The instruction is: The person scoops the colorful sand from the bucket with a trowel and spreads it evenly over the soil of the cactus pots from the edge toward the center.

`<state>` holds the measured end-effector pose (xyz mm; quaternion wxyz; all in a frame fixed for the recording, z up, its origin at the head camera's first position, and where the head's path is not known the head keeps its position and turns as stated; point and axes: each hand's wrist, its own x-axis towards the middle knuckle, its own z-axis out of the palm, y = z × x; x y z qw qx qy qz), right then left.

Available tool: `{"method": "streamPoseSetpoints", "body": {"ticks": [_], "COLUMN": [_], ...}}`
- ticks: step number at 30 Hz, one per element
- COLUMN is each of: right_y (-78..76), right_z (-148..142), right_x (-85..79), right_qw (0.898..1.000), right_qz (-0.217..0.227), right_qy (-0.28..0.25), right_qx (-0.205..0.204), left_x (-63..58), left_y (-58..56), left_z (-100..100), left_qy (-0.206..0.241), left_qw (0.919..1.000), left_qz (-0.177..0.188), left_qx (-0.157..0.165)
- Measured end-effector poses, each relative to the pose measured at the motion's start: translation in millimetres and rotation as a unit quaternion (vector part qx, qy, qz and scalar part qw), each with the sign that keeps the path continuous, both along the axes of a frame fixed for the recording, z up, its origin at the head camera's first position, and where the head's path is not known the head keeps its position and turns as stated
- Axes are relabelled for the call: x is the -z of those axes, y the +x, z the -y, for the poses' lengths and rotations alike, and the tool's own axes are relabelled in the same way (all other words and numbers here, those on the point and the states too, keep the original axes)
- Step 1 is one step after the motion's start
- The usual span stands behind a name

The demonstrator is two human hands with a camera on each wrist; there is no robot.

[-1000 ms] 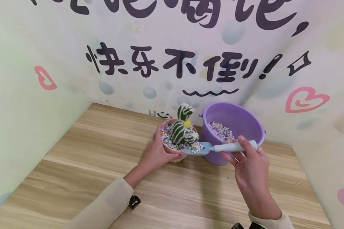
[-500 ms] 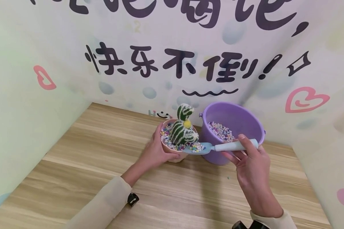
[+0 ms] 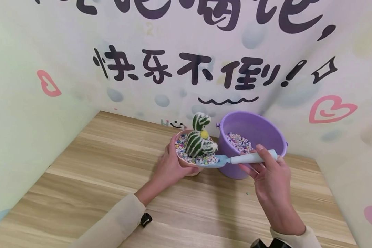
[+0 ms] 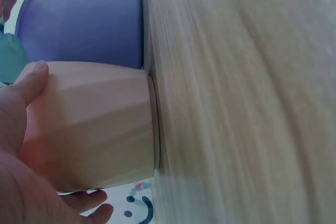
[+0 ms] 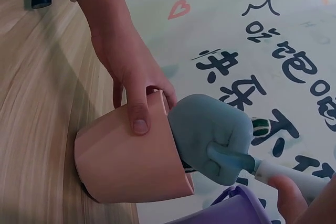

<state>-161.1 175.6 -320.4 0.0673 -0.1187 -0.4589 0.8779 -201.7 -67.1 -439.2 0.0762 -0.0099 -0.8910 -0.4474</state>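
Note:
My left hand (image 3: 168, 167) grips a peach flowerpot (image 4: 94, 124), thumb on the near side and fingers around the far side. The pot stands on the wooden table. In it a green felt cactus (image 3: 194, 144) with white stripes and a yellow ball leans over multicoloured pebbles (image 3: 182, 148). My right hand (image 3: 271, 186) holds a light-blue trowel (image 3: 251, 158) by its pale handle. The trowel's blade lies tilted across the pot's right rim, with pebbles at its tip running into those in the pot. In the right wrist view the blade's underside hides part of the cactus.
A purple bucket (image 3: 254, 129) with more pebbles (image 3: 238, 142) inside stands just right of the pot, near the back wall. One tiny loose pebble (image 3: 247, 193) lies on the tabletop (image 3: 186, 210). A printed cloth (image 3: 161, 86) hangs behind.
The trowel's blade has tipped, and its pebbles have slid left into the pot beside the cactus. The cactus has shifted slightly right. Both hands keep their grips.

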Motion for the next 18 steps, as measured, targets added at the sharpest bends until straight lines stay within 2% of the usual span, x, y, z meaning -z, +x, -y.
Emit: {"method": "streamPoseSetpoints", "body": {"ticks": [8, 14, 18], "right_y": [-0.7, -2.0, -2.7], "right_z": [3.6, 5.7, 8.1], "right_x": [-0.2, -1.1, -0.7], "right_qw": [1.0, 1.0, 1.0], "right_qz": [-0.009, -0.01, 0.002], "right_qy": [0.009, 0.012, 0.003], "right_qx": [-0.015, -0.022, -0.025], "left_x": [0.2, -2.3, -2.3], "left_y": [1.3, -0.7, -4.0], "left_z": [-3.0, 2.7, 7.4], "left_qy": [-0.006, -0.001, 0.027], "left_qw": [0.9999, 0.9997, 0.9985], "left_qz": [0.012, 0.007, 0.009], "left_qx": [-0.008, 0.022, 0.046]}}
